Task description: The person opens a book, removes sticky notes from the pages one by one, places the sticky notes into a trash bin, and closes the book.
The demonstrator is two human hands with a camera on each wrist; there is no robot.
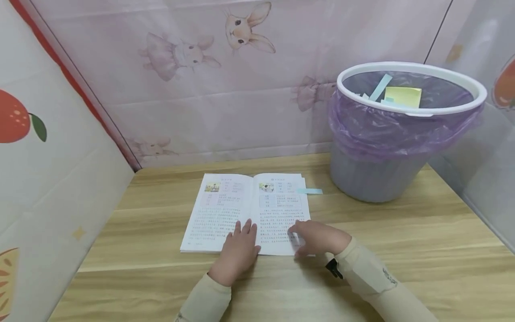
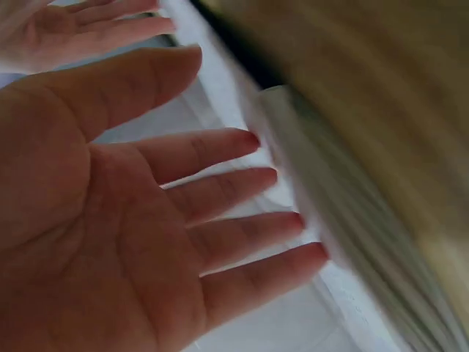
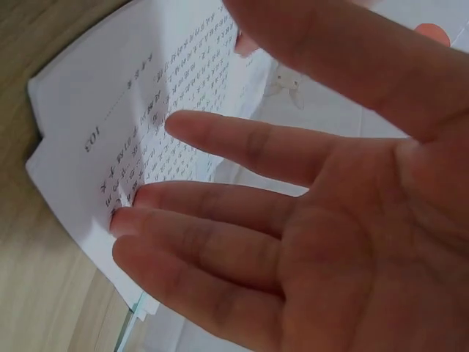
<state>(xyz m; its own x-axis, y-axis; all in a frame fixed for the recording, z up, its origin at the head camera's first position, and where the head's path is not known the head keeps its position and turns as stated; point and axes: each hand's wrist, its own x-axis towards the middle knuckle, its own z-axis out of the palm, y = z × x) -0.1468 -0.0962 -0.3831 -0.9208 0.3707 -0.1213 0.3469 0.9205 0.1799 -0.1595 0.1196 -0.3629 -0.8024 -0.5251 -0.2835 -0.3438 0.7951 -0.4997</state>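
An open book lies on the wooden table, with printed text and a small picture on each page. A light blue sticky tab juts from its right edge near the top. My left hand rests with fingers spread on the lower part of the left page, by the spine; the left wrist view shows its straight fingertips at the paper. My right hand is over the lower right page, fingers extended. In the right wrist view its fingertips meet the page near the outer edge, and nothing is gripped.
A grey bin with a purple liner and white rim stands at the back right. It holds a yellow sticky note and several blue strips. A rabbit-print backdrop rises behind the wooden table.
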